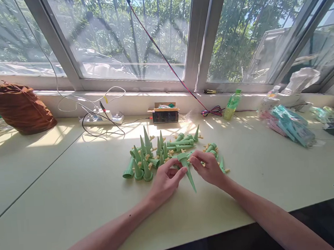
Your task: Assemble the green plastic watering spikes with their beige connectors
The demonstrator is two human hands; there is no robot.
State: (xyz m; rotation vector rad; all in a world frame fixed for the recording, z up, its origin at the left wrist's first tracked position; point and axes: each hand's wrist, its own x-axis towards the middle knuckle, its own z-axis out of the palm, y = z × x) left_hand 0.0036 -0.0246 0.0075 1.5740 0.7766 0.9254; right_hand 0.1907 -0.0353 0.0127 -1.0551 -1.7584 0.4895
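Note:
My left hand (169, 180) grips a green plant watering spike (189, 173) by its wide ribbed collar, the pointed end tilted down toward me. A small beige piece shows at the top of the collar. My right hand (207, 167) is closed in a pinch beside the collar, at the spike's small beige valve (189, 159); the fingertips partly hide it. Just behind my hands lies a group of similar green spikes (145, 142) with beige valves. Several stand point up on the left, and others lie on their sides in the middle and right.
The pale table (75, 209) runs to a windowsill. At the back are a power strip (102, 116) with tangled cables, a small black box (165, 116) and a green bottle (232, 104). A brown drawstring bag (18, 109) stands left; plastic-wrapped packets (292, 124) lie right.

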